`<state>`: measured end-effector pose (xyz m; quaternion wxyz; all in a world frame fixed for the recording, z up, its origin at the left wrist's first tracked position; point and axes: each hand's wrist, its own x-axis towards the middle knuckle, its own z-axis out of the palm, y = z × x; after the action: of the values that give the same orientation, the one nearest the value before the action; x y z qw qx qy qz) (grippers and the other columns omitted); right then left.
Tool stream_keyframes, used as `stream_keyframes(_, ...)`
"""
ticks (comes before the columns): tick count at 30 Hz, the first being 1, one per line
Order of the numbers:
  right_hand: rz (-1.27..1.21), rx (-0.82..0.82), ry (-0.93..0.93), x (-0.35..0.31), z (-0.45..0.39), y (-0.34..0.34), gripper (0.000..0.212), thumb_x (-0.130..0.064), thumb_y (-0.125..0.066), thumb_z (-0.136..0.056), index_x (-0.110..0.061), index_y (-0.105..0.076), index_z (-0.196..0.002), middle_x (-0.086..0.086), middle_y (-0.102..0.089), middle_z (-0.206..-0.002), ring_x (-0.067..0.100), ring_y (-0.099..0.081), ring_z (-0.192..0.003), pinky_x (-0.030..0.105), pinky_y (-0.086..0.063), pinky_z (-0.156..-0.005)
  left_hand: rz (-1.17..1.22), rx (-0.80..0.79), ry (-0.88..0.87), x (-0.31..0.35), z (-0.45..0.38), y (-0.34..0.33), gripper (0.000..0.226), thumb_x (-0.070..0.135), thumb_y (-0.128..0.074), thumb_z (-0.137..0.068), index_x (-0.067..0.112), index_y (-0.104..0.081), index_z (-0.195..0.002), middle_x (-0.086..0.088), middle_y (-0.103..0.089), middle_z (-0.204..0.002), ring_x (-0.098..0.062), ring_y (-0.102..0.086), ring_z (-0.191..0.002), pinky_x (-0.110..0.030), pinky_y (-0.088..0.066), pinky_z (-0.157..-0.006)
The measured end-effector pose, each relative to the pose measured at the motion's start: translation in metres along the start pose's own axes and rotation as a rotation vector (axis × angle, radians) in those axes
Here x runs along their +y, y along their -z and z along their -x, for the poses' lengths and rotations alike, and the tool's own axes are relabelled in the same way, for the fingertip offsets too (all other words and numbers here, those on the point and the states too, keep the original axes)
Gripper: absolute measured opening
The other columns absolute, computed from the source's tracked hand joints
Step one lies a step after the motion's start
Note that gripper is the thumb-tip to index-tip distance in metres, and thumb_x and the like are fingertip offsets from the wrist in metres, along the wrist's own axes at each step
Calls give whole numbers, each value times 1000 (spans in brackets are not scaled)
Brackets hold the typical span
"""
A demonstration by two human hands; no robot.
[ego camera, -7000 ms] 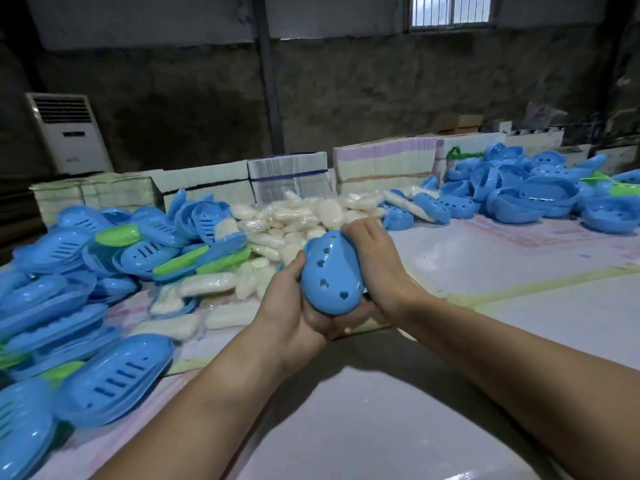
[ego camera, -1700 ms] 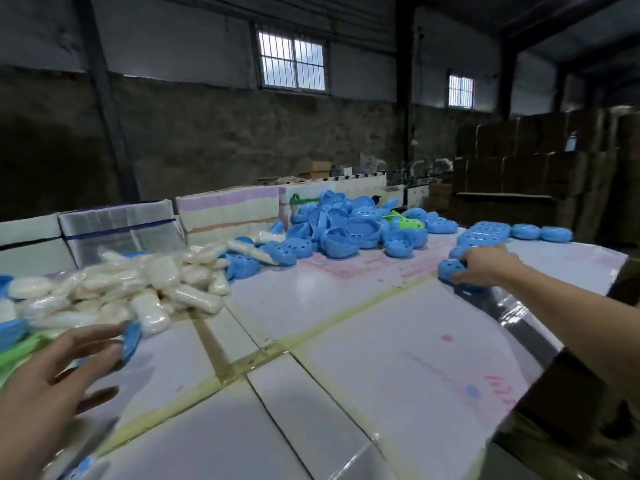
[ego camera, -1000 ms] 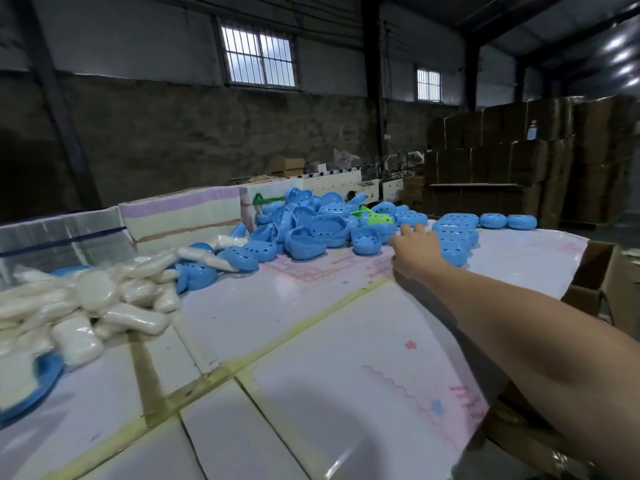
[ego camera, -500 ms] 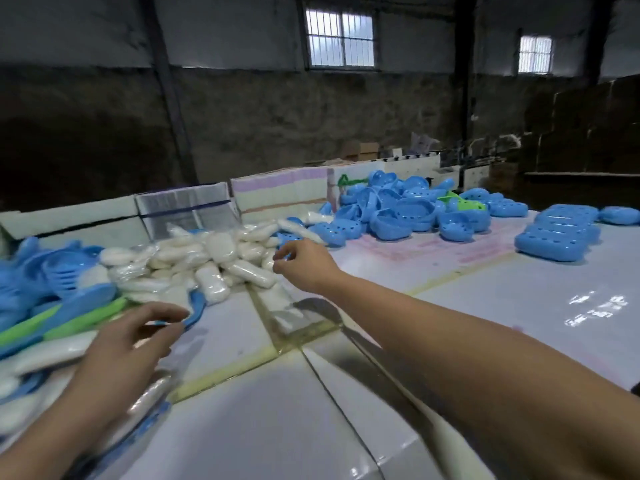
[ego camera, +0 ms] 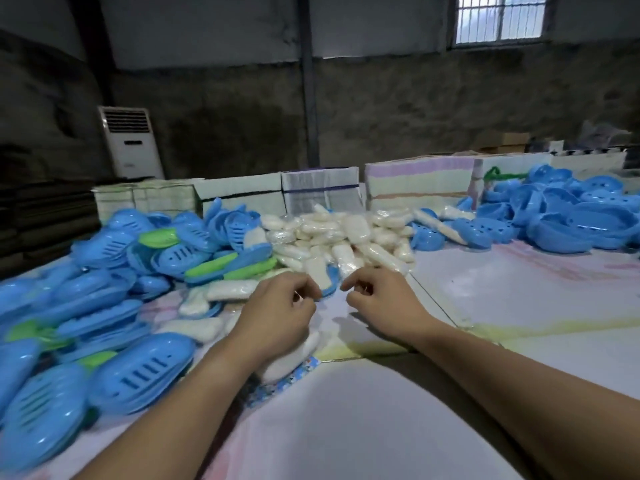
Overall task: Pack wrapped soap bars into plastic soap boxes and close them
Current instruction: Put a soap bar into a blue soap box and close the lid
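A heap of wrapped white soap bars (ego camera: 346, 233) lies at the middle of the table. At its near edge a blue box half (ego camera: 329, 289) carries one wrapped soap bar (ego camera: 318, 273). My left hand (ego camera: 277, 313) has its fingers curled and pinches that box half at its rim. My right hand (ego camera: 381, 299) hovers just right of it, fingers curled, holding nothing. Slotted blue box lids (ego camera: 104, 271) are piled at the left, and blue box bases with holes (ego camera: 571, 216) at the far right. More wrapped bars (ego camera: 287, 358) lie under my left wrist.
Green inserts (ego camera: 221, 268) are mixed into the left pile. Bundled cartons (ego camera: 318, 188) line the table's far edge, with a standing air conditioner (ego camera: 130, 143) behind them. The white table (ego camera: 519, 306) shows bare surface at the right and front.
My view swung left, from the stacked closed boxes back to the soap heap. My right hand came back from the far right, and both hands now meet at the blue box half.
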<state>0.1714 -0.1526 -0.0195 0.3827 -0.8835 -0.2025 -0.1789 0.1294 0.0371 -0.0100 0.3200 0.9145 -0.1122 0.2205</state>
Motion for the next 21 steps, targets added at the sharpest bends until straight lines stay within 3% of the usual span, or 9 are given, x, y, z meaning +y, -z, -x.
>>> stream_keyframes(5,29,-57,28,-7,4,-1,21,-14,-62,-81,-26,-73,-94,-8,-62,-67,-7,-56,-68,14,-41,-64,-217,96,222,-41,-15,29,28,15,-63,-85,26,-66,-110,1,-62,-111,-22,-57,-105,-32,-44,-84)
stream_keyframes(9,33,-74,32,-9,7,0,21,-15,-61,-81,-27,-73,-94,-7,-65,-72,0,-58,-71,22,-46,-71,-436,80,422,-66,-15,48,42,21,-56,-89,28,-53,-130,-8,-50,-133,-35,-42,-124,-44,-43,-97)
stream_keyframes(13,42,-87,44,-8,8,-1,19,-18,-61,-82,-28,-73,-93,-9,-67,-75,5,-59,-75,26,-48,-75,-535,-65,575,-70,-15,63,46,24,-51,-86,31,-46,-131,-9,-42,-138,-38,-32,-132,-52,-35,-101)
stream_keyframes(18,74,-118,65,-9,7,1,18,-19,-62,-83,-33,-71,-89,-11,-67,-79,5,-59,-78,32,-49,-81,-539,-15,637,-67,-17,72,41,33,-48,-87,30,-43,-127,-10,-34,-144,-42,-22,-138,-66,-25,-105)
stream_keyframes(21,63,-126,78,-12,9,-1,19,-19,-63,-83,-36,-70,-86,-14,-67,-78,5,-60,-77,33,-51,-82,-532,-18,741,-84,-9,76,47,35,-48,-90,21,-44,-135,-16,-31,-150,-45,-23,-139,-58,-30,-110)
